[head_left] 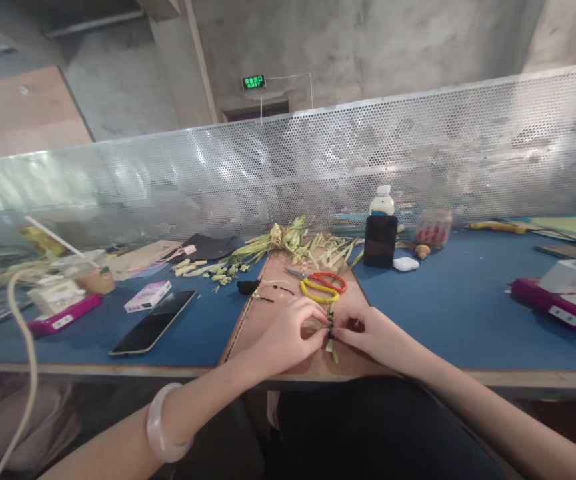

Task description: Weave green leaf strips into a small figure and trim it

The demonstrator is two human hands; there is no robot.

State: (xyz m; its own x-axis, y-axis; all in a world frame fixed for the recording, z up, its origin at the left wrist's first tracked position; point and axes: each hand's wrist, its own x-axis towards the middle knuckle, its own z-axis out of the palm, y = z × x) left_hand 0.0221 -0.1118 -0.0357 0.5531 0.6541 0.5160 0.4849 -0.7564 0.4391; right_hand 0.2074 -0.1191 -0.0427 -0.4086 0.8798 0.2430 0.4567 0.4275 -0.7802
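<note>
Between my two hands, near the front of a brown board (355,363), is a small bundle of pale green plant strips (335,351) with dark thread-like bands around it. The fingertips of my left hand (291,333) pinch the bundle from the left. From the right, the thumb and fingers of my right hand (375,333) close on it. Just beyond lie scissors (325,291) with one red and one yellow handle loop, blades pointing left. A black clump (248,287) and short dark threads (283,289) rest left of the scissors. My fingers partly hide the bundle.
Dried leaf strips (293,241) are heaped at the board's back. Leftward on the blue table lie a phone (154,323), a small box (148,297) and a drink cup (99,279). Rightward stand a black device (381,241), a bottle (383,200), a jar (433,228) and a purple power strip (558,307).
</note>
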